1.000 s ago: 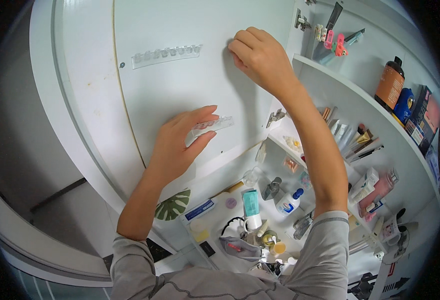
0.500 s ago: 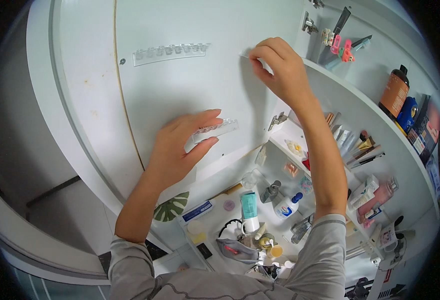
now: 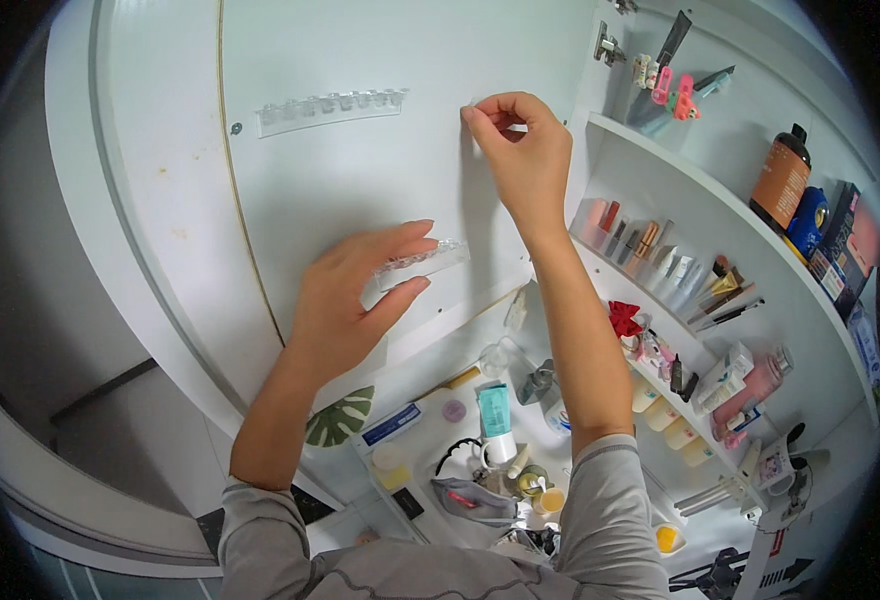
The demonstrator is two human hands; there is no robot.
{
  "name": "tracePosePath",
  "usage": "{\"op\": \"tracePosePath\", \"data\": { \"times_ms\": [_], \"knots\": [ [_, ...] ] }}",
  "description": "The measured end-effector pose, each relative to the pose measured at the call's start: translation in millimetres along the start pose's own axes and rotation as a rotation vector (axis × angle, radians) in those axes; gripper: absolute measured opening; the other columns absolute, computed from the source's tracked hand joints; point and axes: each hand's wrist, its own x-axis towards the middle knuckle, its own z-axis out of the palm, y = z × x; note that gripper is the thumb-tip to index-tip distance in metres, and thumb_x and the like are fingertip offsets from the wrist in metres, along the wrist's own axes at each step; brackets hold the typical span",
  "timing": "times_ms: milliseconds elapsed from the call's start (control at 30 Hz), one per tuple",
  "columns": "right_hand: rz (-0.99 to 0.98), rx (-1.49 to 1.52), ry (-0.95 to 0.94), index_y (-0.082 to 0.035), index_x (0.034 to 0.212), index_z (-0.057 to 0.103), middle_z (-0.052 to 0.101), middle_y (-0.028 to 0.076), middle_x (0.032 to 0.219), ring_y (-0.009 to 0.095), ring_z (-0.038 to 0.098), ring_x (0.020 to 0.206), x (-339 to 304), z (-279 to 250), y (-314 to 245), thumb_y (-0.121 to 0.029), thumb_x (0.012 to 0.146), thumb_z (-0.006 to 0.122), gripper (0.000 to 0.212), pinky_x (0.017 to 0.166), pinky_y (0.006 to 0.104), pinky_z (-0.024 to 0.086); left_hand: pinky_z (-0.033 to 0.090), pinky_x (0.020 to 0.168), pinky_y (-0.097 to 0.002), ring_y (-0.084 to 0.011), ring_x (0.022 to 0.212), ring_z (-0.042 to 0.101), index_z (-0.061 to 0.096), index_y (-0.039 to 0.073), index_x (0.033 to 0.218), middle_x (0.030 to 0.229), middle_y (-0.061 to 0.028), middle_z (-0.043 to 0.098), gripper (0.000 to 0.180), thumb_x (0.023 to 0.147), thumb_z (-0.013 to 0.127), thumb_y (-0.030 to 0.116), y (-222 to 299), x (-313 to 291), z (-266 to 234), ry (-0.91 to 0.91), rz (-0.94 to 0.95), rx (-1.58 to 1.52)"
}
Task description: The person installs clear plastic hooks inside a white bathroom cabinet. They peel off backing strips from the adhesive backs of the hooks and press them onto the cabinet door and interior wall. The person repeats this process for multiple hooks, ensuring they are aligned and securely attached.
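A short clear plastic rack with a notched top (image 3: 430, 262) sits between the thumb and fingers of my left hand (image 3: 345, 285), in front of the white cabinet door (image 3: 380, 190). Whether it touches the door I cannot tell. Higher up, a second clear rack (image 3: 332, 112) of the same kind is fixed to the door's surface. My right hand (image 3: 525, 150) is to the right of both racks, thumb and index finger pinched close to the door. Something thin and clear may be at its fingertips, too small to make out.
At right, open cabinet shelves (image 3: 700, 185) hold a brown bottle (image 3: 783, 178), makeup brushes (image 3: 725, 295) and several tubes. Metal hinges (image 3: 608, 45) join door and cabinet. Below my arms, a white counter carries a teal tube (image 3: 495, 408), a white mug (image 3: 500, 447) and a grey pouch (image 3: 470, 500).
My right hand has moved left and slightly down along the door, its fingers still pinched. The left hand keeps its grip on the rack, nearly in place.
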Motion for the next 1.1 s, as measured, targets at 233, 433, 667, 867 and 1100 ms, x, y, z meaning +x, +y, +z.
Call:
{"op": "tracePosePath", "data": {
  "times_ms": [233,433,667,867,1100],
  "knots": [
    [-0.218,-0.384,0.118,-0.003,0.071,0.059,0.059,0.009,0.070,0.024,0.058,0.064,-1,11,-8,-0.008,0.072,0.064,0.008,0.056,0.0348,0.045,0.048,0.083,-0.0306,-0.0200,0.093,0.064,0.056,0.007,0.118,0.104,-0.0078,0.067,0.044,0.075,0.064,-0.001,-4,-1,4,0.021,0.017,0.016],
    [-0.180,-0.386,0.075,-0.002,0.069,0.057,0.059,0.010,0.070,0.027,0.057,0.064,3,9,-10,-0.006,0.070,0.062,0.006,0.056,0.0362,0.045,0.048,0.083,-0.0297,-0.0202,0.093,0.064,0.057,0.007,0.118,0.103,-0.0073,0.067,0.044,0.075,0.064,-0.001,-1,0,0,0.026,0.020,0.026],
    [0.039,-0.029,0.063,0.002,0.079,0.062,0.062,0.004,0.071,0.011,0.056,0.067,15,-37,22,-0.008,0.077,0.064,0.011,0.063,0.0245,0.047,0.049,0.082,-0.0307,-0.0202,0.093,0.063,0.057,0.007,0.117,0.103,-0.0066,0.067,0.042,0.075,0.065,0.000,-1,1,4,0.023,0.023,-0.005],
    [-0.078,0.161,-0.062,0.002,0.080,0.062,0.064,0.007,0.079,0.015,0.060,0.069,1,-16,16,-0.010,0.077,0.067,0.013,0.067,0.0272,0.050,0.049,0.080,-0.0317,-0.0220,0.092,0.062,0.057,0.007,0.117,0.102,-0.0059,0.067,0.042,0.077,0.067,0.003,-4,-1,5,0.059,-0.001,-0.028],
    [-0.062,-0.003,-0.037,0.000,0.080,0.063,0.063,0.007,0.077,0.018,0.061,0.068,2,-3,3,-0.013,0.072,0.073,0.018,0.066,0.0283,0.050,0.049,0.085,-0.0305,-0.0189,0.094,0.064,0.057,0.005,0.117,0.104,-0.0073,0.067,0.044,0.074,0.063,-0.003,-3,0,3,0.034,0.022,-0.013]
  ]
}}
